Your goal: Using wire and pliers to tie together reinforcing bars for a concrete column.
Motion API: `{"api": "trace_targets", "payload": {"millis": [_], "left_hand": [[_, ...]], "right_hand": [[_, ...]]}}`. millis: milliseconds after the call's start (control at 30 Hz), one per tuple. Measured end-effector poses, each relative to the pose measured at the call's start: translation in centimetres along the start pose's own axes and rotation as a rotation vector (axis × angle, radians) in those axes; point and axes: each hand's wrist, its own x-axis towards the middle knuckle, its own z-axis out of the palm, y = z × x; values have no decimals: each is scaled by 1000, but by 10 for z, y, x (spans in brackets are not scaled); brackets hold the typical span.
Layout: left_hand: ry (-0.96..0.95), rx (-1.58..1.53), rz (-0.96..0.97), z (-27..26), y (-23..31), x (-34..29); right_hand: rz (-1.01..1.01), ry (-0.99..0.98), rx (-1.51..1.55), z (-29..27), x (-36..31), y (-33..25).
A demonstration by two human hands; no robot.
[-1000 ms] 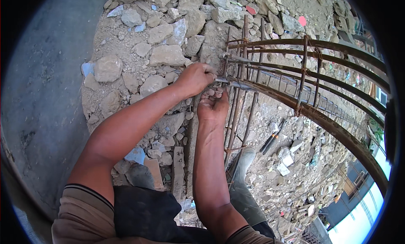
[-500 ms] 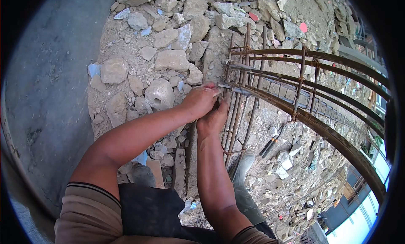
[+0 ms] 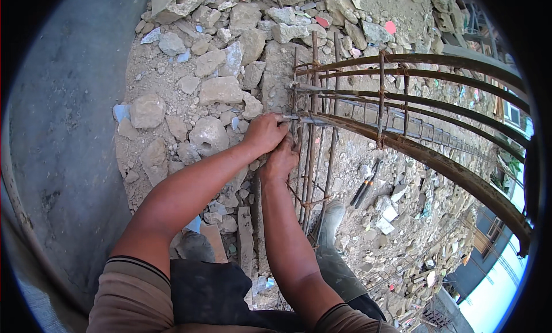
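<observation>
Close together at the end of a rusty rebar cage (image 3: 313, 80), my two hands work on its near bars. My left hand (image 3: 266, 133) is closed, its fingertips against the end of a thin grey metal bar (image 3: 289, 118) that points into the cage. Just below it, my right hand (image 3: 280, 160) has its fingers curled beside the upright rods. What either hand pinches is hidden behind the fingers. A thick rusty bar (image 3: 397, 140) runs from this corner away to the right, and rebar ties (image 3: 381, 97) cross the long bars.
Pincers with orange and black handles (image 3: 363, 190) lie on the rubble to the right. Broken concrete chunks (image 3: 221, 90) cover the ground on the left, beside a smooth grey slab (image 3: 69, 131). My grey boot (image 3: 332, 224) stands near the cage's lower end; a wood strip (image 3: 245, 235) lies between my feet.
The view has shifted, so the cage and rubble sit farther left. My right hand has turned slightly and its fingers are more curled; both hands stay at the same corner of the cage.
</observation>
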Motion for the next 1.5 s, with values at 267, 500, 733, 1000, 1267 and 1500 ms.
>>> {"api": "trace_targets", "payload": {"millis": [267, 500, 733, 1000, 1267, 1500], "left_hand": [[-110, 223, 220, 5, -23, 12], [-317, 131, 250, 7, -13, 22], [41, 23, 85, -2, -5, -15], [-398, -1348, -553, 44, -3, 9], [-138, -486, 26, 26, -61, 1], [117, -155, 183, 39, -19, -9]], "right_hand": [[-191, -96, 110, 5, -11, 14], [-576, -190, -780, -58, -38, 17], [-788, 120, -889, -160, 29, -169], [-234, 403, -1402, -376, 166, -127], [142, 207, -836, -286, 94, -132], [263, -532, -780, -223, -68, -183]]}}
